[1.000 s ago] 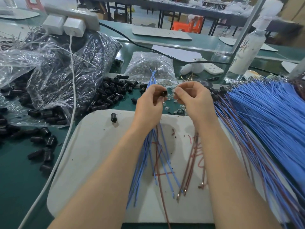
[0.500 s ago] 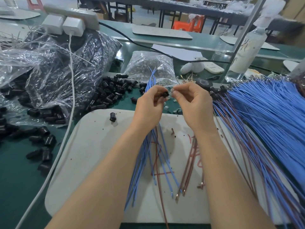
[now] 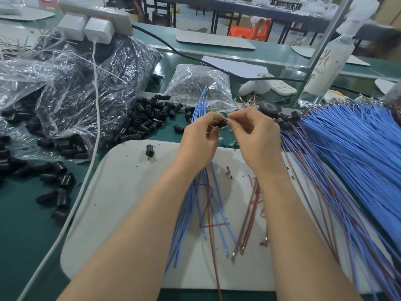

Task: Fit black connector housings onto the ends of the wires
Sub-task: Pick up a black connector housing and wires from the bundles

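Board (image 3: 121,192): loose wires (image 3: 188,205) fan out from under hands, free ends toward body, within reach; one stray housing (image 3: 149,150) at far-left corner. Left hand (image 3: 199,140) pinches one housing (image 3: 221,123), mouth turned right for insertion. Right hand (image 3: 256,135) pinches wire end at mouth, seemingly entering. Beyond: housing pile (image 3: 147,120), uncountable; two bags (image 3: 199,83).

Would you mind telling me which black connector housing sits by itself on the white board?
The lone housing near the white board's far-left corner; the heaped housings lie on the green mat, off the board.
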Motion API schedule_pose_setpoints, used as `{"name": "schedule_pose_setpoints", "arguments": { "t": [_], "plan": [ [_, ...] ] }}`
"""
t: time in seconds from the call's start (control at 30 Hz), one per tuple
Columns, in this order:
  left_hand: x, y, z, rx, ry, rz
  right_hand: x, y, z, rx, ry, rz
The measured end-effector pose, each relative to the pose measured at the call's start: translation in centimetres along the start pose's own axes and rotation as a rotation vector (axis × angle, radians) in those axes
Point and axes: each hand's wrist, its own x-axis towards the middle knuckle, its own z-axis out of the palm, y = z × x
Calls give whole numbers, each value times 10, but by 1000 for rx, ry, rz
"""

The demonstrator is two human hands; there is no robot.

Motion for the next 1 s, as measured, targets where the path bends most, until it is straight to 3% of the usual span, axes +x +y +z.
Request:
{"name": "schedule_pose_setpoints", "arguments": {
  "t": [0.3, 0.6, 0.87, 1.0],
  "plan": [
    [1, -2, 0, 177, -3, -29, 2, 8, -2, 108, -22, 109],
    [0, -2, -4, 63, -33, -22, 4, 16, -1, 369, -75, 283],
    [2, -6, 0, 130, -37, -50, 3, 18, 3, 186, -12, 187],
    [3, -7, 0, 124, -2, -42, 4, 18, 0, 195, 73, 246]
  ]
}}
